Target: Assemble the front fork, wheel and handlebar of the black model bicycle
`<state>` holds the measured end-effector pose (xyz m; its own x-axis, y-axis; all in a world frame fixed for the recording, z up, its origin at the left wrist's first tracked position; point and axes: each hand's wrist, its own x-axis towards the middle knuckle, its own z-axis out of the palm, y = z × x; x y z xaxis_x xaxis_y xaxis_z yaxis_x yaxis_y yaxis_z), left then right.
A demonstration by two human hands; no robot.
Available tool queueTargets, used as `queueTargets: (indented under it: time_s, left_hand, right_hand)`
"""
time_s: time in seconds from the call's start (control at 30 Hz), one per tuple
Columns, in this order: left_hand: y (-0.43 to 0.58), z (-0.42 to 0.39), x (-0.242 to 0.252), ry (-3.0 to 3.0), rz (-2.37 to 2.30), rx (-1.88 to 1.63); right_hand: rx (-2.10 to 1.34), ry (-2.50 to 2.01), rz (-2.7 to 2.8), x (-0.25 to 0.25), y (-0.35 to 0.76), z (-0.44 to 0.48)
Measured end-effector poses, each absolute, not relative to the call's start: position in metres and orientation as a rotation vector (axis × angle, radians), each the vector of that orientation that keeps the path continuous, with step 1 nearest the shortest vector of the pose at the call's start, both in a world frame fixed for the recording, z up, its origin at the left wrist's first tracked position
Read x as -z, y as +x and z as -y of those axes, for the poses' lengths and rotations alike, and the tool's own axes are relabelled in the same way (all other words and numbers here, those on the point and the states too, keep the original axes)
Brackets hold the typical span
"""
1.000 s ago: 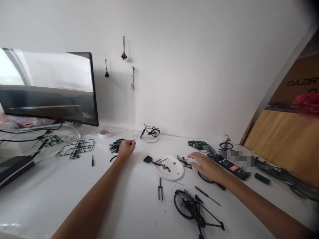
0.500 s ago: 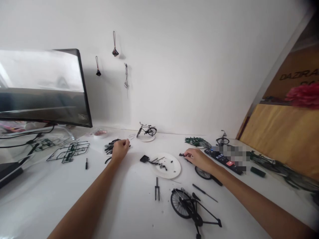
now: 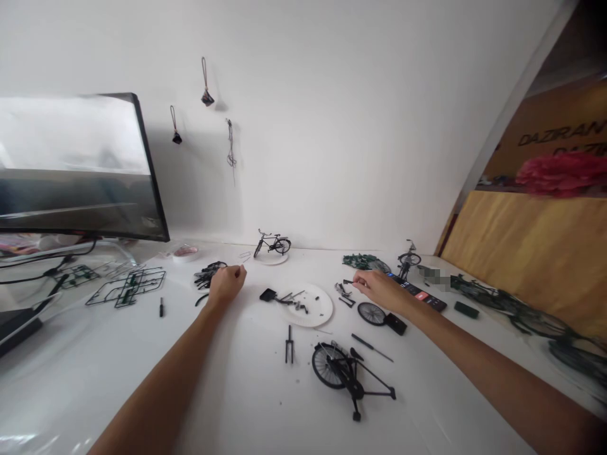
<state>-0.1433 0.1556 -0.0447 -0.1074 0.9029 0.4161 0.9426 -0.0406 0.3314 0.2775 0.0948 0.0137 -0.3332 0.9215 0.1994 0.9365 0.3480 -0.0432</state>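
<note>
R hand [image 3: 379, 287] grip pinches black pt [image 3: 348, 282]; L hand [image 3: 226, 284] grip bunched, unclear; paper plate [image 3: 320, 315] holds bike pts [image 3: 298, 308].

The single head-worn view looks forward and down from above the person's arms, facing across the white tabletop [image 3: 265, 385] toward the wall [image 3: 332, 126]. Its wide, close framing takes in the left hand [image 3: 226, 284] and the right hand [image 3: 379, 287] at mid-frame.

paper plate [image 3: 310, 305]: matt white | model bicycle [image 3: 353, 379]: black metal | desk [image 3: 237, 392]: glossy white | wall panel [image 3: 516, 253]: smooth wood
</note>
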Motion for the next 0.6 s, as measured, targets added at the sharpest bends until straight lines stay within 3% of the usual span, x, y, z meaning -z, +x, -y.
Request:
queueTargets:
  time_s: [0.6]
  left_hand:
    - [-0.131, -0.125, 0.036, -2.259, 1.924, 0.301]
  right_hand:
    - [0.585, -1.621, 2.739, -0.004, 0.258, -0.09]
